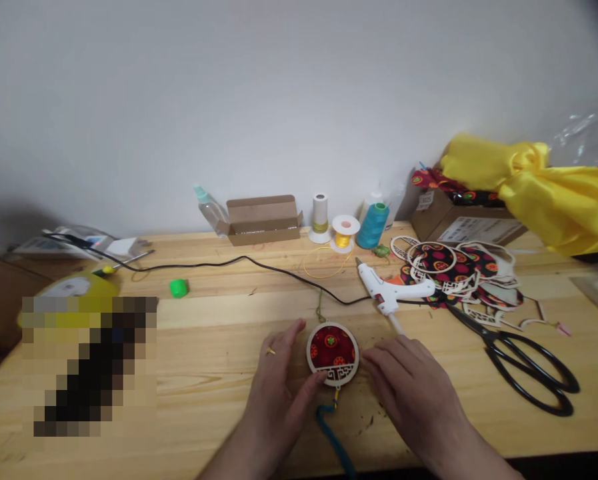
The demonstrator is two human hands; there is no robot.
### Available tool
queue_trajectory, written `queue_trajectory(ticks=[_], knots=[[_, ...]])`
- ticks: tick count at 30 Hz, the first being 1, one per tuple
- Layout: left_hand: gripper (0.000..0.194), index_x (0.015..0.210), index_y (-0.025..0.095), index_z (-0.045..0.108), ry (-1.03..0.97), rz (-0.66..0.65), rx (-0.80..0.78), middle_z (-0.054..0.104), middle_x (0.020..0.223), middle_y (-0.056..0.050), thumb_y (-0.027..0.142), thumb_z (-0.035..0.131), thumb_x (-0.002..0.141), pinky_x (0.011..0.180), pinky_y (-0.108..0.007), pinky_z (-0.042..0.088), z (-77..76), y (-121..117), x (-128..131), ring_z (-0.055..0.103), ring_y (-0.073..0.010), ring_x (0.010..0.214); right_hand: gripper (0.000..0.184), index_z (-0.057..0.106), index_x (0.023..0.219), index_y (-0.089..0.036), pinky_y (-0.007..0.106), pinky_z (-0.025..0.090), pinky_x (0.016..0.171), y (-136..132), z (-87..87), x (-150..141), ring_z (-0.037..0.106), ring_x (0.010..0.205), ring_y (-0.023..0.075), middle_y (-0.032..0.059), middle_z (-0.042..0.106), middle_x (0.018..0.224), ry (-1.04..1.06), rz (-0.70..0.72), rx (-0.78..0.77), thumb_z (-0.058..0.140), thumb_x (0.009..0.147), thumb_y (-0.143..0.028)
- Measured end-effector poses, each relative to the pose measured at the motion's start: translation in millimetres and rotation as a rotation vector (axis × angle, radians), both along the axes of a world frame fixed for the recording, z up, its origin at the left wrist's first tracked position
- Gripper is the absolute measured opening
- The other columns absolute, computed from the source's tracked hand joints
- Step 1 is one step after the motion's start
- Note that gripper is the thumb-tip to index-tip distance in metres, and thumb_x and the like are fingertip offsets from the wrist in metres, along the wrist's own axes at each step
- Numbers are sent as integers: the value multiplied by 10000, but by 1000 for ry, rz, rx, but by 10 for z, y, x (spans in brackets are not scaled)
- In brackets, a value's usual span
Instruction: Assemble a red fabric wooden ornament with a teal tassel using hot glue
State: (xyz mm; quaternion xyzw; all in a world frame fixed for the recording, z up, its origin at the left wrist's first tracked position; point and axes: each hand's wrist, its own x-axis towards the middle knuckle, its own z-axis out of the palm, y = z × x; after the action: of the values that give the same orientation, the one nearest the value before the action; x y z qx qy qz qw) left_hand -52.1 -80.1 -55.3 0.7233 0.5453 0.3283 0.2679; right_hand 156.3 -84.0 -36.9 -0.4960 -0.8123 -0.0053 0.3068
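Note:
A round ornament (333, 347) lies flat on the wooden table between my hands. It has a pale wooden rim, dark red patterned fabric and a fretwork lower part. A green cord loop (320, 308) comes off its top, and a teal tassel (335, 440) hangs from its bottom. My left hand (281, 380) is at the ornament's left side, fingers apart, with the thumb tip on the lower left rim. At the right rim is my right hand (403, 380), its fingers bent and pressed together. Whatever these fingertips may hold is hidden.
A white glue gun (396, 290) with a black cord lies behind my right hand. Black-handled scissors (521, 363) and a pile of wooden frames and fabric pieces (443, 263) are to the right. Thread spools (345, 233), an open cardboard box (263, 223) and a green cap (178, 288) stand further back.

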Motion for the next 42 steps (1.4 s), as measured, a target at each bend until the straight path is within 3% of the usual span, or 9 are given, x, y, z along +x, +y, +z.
queue_trajectory(ticks=[7, 11, 19, 28, 42], knots=[[608, 1341, 240, 367, -34, 3, -12, 516, 1258, -104, 272, 624, 790, 976, -481, 411, 4, -10, 8, 463, -260, 1182, 195, 668, 901, -170, 350, 436, 716, -7, 5, -12, 540, 805, 212, 68, 702, 850, 57, -9, 2, 478, 878, -134], [610, 1353, 239, 359, -41, -6, -26, 518, 1263, -98, 254, 610, 797, 989, -479, 402, 0, 5, 14, 450, -250, 1192, 255, 638, 1050, -169, 395, 438, 795, -12, 0, -21, 523, 938, 245, 62, 709, 989, 77, -21, 3, 483, 859, -102], [669, 1359, 277, 357, -75, -26, -90, 517, 1225, -94, 289, 668, 767, 973, -492, 422, -2, 3, 17, 471, -262, 1162, 379, 523, 1238, -211, 462, 401, 885, 8, -84, -46, 450, 1176, 310, 82, 675, 1101, -1, -21, -105, 558, 866, -275], [678, 1377, 292, 328, -89, -47, -60, 505, 1246, -97, 280, 656, 784, 975, -521, 414, -55, -11, 6, 446, -274, 1182, 458, 462, 1272, -199, 457, 402, 877, 43, -104, -35, 429, 1201, 320, 85, 666, 1121, -50, 18, -118, 590, 845, -305], [712, 1388, 302, 285, 28, -83, -17, 542, 1250, -87, 240, 656, 783, 956, -503, 441, -37, 7, 13, 450, -270, 1158, 451, 511, 1231, -178, 456, 426, 852, 59, -96, -50, 474, 1173, 323, 140, 633, 1166, -103, -18, -147, 600, 832, -369]])
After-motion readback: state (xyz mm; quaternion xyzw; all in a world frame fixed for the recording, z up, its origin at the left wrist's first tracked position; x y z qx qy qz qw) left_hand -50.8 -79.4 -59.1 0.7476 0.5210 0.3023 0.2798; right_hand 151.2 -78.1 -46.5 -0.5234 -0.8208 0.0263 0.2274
